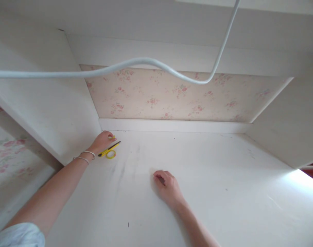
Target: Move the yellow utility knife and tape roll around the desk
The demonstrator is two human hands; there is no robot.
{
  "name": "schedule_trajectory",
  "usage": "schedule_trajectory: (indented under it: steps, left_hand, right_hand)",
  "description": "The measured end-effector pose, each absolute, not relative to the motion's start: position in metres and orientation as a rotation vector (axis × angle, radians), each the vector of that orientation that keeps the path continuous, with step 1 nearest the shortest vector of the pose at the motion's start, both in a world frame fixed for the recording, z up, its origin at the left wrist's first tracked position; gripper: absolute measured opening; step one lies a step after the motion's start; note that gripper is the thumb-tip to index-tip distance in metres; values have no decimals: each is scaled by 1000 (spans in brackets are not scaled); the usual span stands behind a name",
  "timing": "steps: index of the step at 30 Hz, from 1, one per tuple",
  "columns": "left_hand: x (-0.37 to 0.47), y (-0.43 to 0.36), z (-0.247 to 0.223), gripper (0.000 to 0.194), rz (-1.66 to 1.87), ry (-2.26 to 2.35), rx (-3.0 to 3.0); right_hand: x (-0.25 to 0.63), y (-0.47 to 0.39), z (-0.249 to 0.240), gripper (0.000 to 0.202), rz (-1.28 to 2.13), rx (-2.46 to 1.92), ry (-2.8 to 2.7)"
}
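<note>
My left hand (103, 142) is at the back left of the white surface, its fingers closed on a small yellow thing (112, 137) whose kind I cannot make out. Just beside that hand lies a yellow utility knife (108, 150) with a dark end and stripe. A narrow yellow tape roll (111, 154) rests flat against the knife's near side. Nearer to me, around the middle, my right hand (169, 188) rests on the surface, fingers curled in with the thumb against them. Nothing shows in its grip.
A white cable (143, 61) hangs across the upper view, in front of the flowered wallpaper (152, 101). White panels (282, 127) close off the left and right sides, and a low white ledge (172, 126) runs along the back. Smudges mark the white tabletop (203, 164).
</note>
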State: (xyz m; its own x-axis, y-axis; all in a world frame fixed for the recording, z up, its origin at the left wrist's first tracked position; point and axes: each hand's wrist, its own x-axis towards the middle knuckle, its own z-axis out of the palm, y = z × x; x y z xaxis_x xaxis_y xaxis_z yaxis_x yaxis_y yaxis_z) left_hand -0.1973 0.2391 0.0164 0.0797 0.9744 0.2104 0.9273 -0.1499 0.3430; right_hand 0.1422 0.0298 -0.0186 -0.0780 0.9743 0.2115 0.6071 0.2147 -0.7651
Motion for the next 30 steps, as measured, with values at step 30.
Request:
schedule_trajectory:
  steps: [30]
  left_hand:
    - [-210, 216, -16, 75, 239, 1657, 2259]
  right_hand:
    - [143, 29, -17, 20, 644, -1466, -1797]
